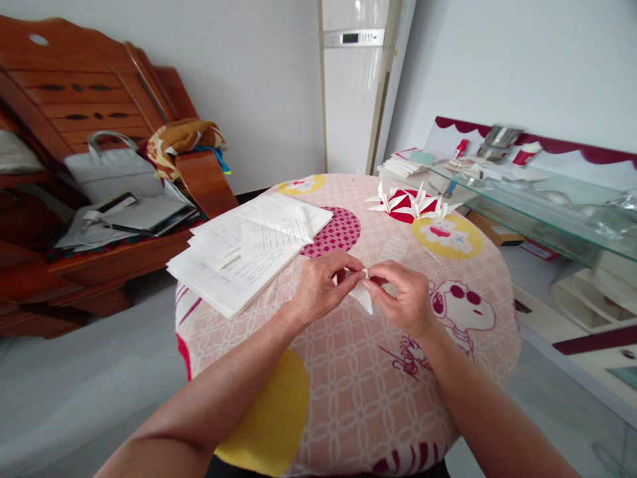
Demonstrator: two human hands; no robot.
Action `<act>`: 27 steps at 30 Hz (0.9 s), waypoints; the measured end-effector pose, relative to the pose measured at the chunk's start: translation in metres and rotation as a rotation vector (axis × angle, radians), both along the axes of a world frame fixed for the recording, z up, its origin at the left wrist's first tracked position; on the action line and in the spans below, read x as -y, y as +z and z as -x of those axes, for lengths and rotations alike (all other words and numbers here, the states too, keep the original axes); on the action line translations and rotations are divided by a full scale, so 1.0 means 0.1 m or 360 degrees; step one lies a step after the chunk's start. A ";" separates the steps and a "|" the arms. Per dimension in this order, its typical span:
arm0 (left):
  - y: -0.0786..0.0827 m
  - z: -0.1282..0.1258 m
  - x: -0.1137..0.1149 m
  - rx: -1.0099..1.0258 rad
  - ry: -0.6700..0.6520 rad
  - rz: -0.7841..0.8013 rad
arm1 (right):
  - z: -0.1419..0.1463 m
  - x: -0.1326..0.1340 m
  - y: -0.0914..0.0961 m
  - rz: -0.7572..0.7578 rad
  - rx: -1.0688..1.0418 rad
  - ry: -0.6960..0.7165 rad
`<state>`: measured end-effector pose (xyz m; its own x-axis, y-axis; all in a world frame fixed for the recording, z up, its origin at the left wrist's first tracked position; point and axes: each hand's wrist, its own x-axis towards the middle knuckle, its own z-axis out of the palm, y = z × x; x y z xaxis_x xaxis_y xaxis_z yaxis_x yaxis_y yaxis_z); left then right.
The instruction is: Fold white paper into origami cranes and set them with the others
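Between my two hands, over the middle of the table, is a small piece of folded white paper (364, 297). My left hand (326, 282) pinches it from the left with thumb and forefinger. From the right, my right hand (402, 292) pinches the same paper at its upper tip, so the fingertips of both hands nearly meet. A white flap hangs down below the fingers; the rest of the fold is hidden by them. Beyond my hands, several white folded paper cranes (418, 201) stand in a row toward the table's far right.
A stack of written sheets (239, 265) lies left on the round, patterned tablecloth (348, 392). A glass-topped stand (557, 206) with papers and a metal pot is at the right. At the left stands a wooden bench (99, 265) holding a grey bag (112, 169).
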<state>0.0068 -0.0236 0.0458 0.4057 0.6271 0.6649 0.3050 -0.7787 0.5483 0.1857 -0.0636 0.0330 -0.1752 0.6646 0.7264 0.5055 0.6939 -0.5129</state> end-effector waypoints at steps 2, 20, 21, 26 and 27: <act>0.00 0.00 0.00 -0.0014 0.0007 -0.0020 | 0.00 -0.01 -0.01 -0.0022 -0.0008 -0.0030; 0.04 0.02 -0.05 0.0025 0.0033 -0.0014 | 0.02 -0.02 -0.05 0.0045 -0.0208 -0.0147; 0.04 0.01 -0.05 0.0031 0.0039 -0.0004 | 0.02 -0.02 -0.05 0.0028 -0.0222 -0.0150; 0.03 -0.01 -0.03 0.0042 0.0057 0.0026 | 0.01 -0.05 -0.02 -0.0045 -0.0109 -0.0100; 0.03 -0.01 -0.03 0.0045 0.0063 0.0025 | 0.01 -0.05 -0.02 -0.0068 -0.0087 -0.0093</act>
